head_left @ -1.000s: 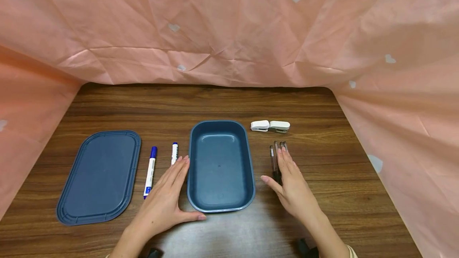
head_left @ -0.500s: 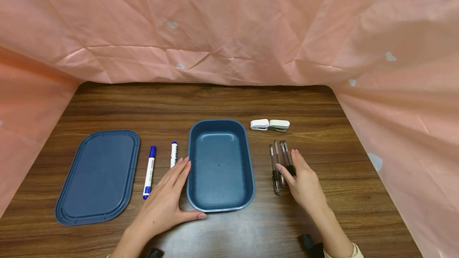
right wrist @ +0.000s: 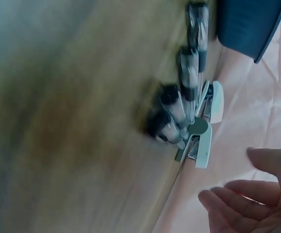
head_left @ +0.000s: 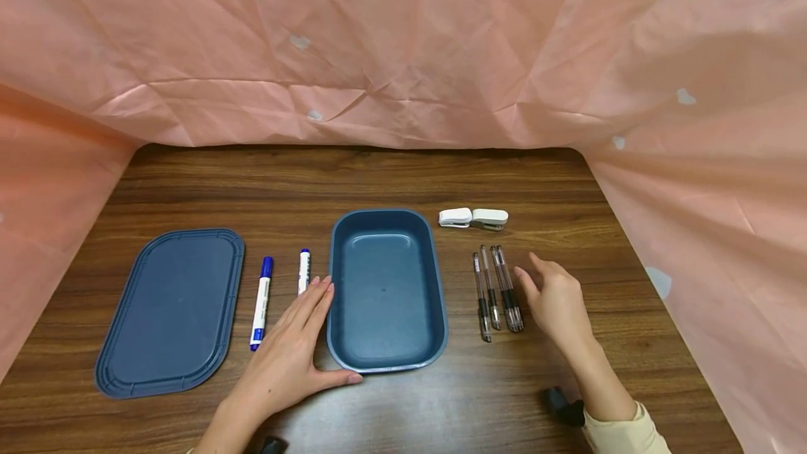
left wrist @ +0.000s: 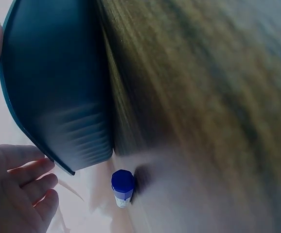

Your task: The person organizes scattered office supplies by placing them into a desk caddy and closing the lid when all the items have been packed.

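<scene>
A blue plastic box (head_left: pixel 387 314) stands upright with nothing inside. My left hand (head_left: pixel 284 356) rests at its left side, straight fingers along the wall and thumb by the near left corner. In the left wrist view, fingertips touch the rim of the box (left wrist: pixel 58 87). To the box's right lie several clear gel pens (head_left: pixel 494 293) with black grips, side by side. My right hand (head_left: pixel 557 303) is just right of the pens, apart from them and holding nothing. Its fingers are loosely bent in the right wrist view, with the pens (right wrist: pixel 179 97) beyond.
Two small white staplers (head_left: pixel 455 217) lie end to end behind the pens. Left of the box are a blue-capped marker (head_left: pixel 261 303) and a second marker (head_left: pixel 305 272), partly hidden by my left hand. A blue lid (head_left: pixel 173 314) lies farther left. Pink cloth surrounds the table.
My right hand has come off the pens and moved to the right, leaving them lying in view on the table. My left hand has stayed by the box.
</scene>
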The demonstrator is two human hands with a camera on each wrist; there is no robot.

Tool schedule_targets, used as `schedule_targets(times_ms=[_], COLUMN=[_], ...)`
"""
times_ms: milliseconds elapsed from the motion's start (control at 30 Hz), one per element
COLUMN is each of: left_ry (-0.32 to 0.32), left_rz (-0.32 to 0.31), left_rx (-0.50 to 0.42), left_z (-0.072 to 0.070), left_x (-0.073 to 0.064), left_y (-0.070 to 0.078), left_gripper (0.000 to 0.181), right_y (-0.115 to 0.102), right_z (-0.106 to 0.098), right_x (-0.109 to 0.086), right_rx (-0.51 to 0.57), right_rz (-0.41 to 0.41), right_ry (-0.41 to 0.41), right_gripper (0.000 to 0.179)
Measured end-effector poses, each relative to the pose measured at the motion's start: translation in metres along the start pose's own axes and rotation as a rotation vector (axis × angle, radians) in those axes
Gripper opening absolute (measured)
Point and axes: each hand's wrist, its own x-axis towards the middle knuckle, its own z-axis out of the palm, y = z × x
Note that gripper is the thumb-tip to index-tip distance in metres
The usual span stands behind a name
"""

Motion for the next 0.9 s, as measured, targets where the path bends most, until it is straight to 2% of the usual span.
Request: schedule_targets(times_ms=[67, 200, 267, 533, 900], left_ry=[-0.002, -0.006, -0.009, -0.015, -0.016], left_rz=[-0.004, -0.011, -0.014, -0.014, -0.014], left_rx=[-0.002, -0.008, -0.008, -0.003, -0.001], left_z=[0.000, -0.001, -0.001, -0.001, -0.001], left_x=[0.000, -0.001, -0.001, -0.001, 0.000], left_y=[0.000, 0.000, 0.000, 0.000, 0.001], left_gripper=[0.126, 0.125, 0.125, 0.124, 0.125], right_y=[0.002, 0.006, 0.008, 0.010, 0.013], right_z=[0.000, 0.003, 0.005, 0.009, 0.011], right_x=[0.004, 0.007, 0.006, 0.001, 0.002], right_rx=[0.005, 0.017, 0.010, -0.009, -0.012], right_rz=[0.037, 0.179, 0.222, 0.266, 0.260], right_ry=[-0.051, -0.199, -0.245, -0.284, -0.321], right_gripper=[0.030, 0.020, 0.018, 0.016, 0.016])
